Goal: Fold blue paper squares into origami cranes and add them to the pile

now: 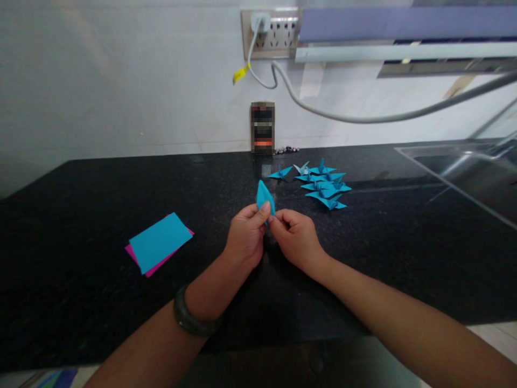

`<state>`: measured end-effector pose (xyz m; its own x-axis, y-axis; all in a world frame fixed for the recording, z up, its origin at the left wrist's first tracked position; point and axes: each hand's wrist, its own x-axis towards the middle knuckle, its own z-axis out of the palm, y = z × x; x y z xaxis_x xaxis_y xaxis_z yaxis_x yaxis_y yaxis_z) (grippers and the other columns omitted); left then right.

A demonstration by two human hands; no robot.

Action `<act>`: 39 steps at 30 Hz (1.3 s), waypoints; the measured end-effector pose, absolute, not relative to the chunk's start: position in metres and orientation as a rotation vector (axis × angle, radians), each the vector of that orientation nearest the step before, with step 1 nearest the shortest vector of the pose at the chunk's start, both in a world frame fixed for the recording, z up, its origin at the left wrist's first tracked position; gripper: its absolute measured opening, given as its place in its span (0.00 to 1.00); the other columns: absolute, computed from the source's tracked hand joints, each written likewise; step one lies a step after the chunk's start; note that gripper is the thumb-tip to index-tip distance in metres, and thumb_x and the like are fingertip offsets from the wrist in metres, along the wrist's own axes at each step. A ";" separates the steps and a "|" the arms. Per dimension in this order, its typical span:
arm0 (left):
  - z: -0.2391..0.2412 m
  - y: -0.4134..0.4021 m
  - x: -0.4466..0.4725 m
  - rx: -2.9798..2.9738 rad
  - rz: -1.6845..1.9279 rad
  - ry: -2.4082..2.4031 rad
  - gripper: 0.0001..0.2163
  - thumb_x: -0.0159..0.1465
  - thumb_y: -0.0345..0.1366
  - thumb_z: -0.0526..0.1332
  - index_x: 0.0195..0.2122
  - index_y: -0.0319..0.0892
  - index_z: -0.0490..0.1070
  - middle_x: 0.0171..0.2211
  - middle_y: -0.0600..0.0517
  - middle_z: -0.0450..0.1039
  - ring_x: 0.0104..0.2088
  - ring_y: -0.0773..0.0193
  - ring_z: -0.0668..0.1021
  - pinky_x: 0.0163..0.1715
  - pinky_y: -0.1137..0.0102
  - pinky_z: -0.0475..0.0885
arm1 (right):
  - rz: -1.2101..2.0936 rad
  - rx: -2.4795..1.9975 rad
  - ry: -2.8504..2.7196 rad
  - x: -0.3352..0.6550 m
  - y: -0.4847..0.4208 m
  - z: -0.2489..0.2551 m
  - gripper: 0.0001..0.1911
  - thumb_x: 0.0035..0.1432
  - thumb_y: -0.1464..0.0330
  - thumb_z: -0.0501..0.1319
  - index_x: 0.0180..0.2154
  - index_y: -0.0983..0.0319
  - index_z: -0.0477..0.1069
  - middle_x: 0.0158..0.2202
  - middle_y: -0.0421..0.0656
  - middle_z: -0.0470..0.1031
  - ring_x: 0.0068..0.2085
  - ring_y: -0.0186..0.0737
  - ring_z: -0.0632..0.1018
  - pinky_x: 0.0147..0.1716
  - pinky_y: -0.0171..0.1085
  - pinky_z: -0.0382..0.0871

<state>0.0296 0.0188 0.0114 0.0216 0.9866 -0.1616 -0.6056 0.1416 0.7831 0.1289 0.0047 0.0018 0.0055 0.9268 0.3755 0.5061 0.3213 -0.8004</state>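
Note:
A partly folded piece of blue origami paper (264,195) stands upright between my hands, its pointed end up. My left hand (248,231) pinches it, with the thumb pressed on its front face. At its lower right edge my right hand (297,234) is closed, thumb and forefinger pinching the paper's lower part. The bottom of the paper is hidden behind my fingers. Just beyond my hands, several folded blue paper cranes (327,187) lie grouped on the black countertop (226,302), and a single blue crane (280,173) sits left of them.
Blue paper sheets (160,242) lie over magenta ones at the left. A phone-like object (263,128), pixelated, leans on the wall beside a beaded strand (287,150). A sink (476,178) is set in at the right. A grey cable (347,117) hangs from the wall socket (278,35).

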 end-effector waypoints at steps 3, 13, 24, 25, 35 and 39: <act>0.011 0.018 0.029 0.598 1.354 0.813 0.11 0.43 0.35 0.70 0.20 0.37 0.69 0.17 0.57 0.68 0.20 0.74 0.68 0.23 0.77 0.64 | 0.674 -1.302 -1.570 0.129 0.003 0.005 0.14 0.51 0.67 0.56 0.16 0.62 0.59 0.15 0.34 0.56 0.19 0.28 0.59 0.20 0.30 0.53; 0.014 0.030 0.019 0.495 1.480 0.837 0.10 0.45 0.33 0.70 0.21 0.38 0.68 0.20 0.58 0.69 0.21 0.74 0.70 0.25 0.76 0.66 | 0.939 -1.370 -1.578 0.124 0.000 -0.002 0.06 0.43 0.74 0.56 0.17 0.64 0.66 0.16 0.36 0.65 0.20 0.29 0.64 0.20 0.30 0.57; 0.006 0.022 0.024 0.610 1.251 0.847 0.12 0.43 0.37 0.71 0.22 0.37 0.70 0.20 0.56 0.69 0.22 0.72 0.70 0.26 0.75 0.65 | 0.845 -1.129 -1.347 0.137 0.013 0.002 0.08 0.50 0.65 0.59 0.28 0.64 0.71 0.22 0.39 0.73 0.23 0.31 0.70 0.24 0.31 0.64; 0.006 0.022 0.024 0.624 1.245 0.852 0.12 0.43 0.37 0.71 0.22 0.37 0.70 0.20 0.56 0.69 0.22 0.72 0.70 0.26 0.75 0.65 | 0.850 -1.130 -1.346 0.138 0.013 0.002 0.07 0.50 0.66 0.60 0.28 0.64 0.71 0.22 0.39 0.72 0.22 0.31 0.69 0.22 0.31 0.63; 0.004 0.018 0.028 0.787 1.281 0.852 0.13 0.47 0.40 0.68 0.21 0.37 0.67 0.19 0.56 0.68 0.21 0.73 0.69 0.26 0.74 0.65 | 0.903 -1.128 -1.349 0.139 0.010 0.004 0.06 0.49 0.66 0.61 0.25 0.63 0.70 0.20 0.38 0.71 0.20 0.29 0.68 0.21 0.31 0.62; -0.001 0.019 0.027 0.867 1.286 0.904 0.11 0.48 0.39 0.68 0.23 0.37 0.69 0.18 0.56 0.68 0.20 0.72 0.68 0.23 0.74 0.63 | 1.065 -1.163 -1.232 0.139 0.010 0.009 0.11 0.47 0.62 0.62 0.25 0.64 0.69 0.16 0.35 0.66 0.16 0.27 0.63 0.15 0.29 0.57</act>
<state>0.0267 0.0189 -0.0015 0.0625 0.9957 -0.0678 -0.4017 0.0873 0.9116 0.1385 0.0102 0.0094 0.0613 0.9907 0.1212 0.0238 0.1199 -0.9925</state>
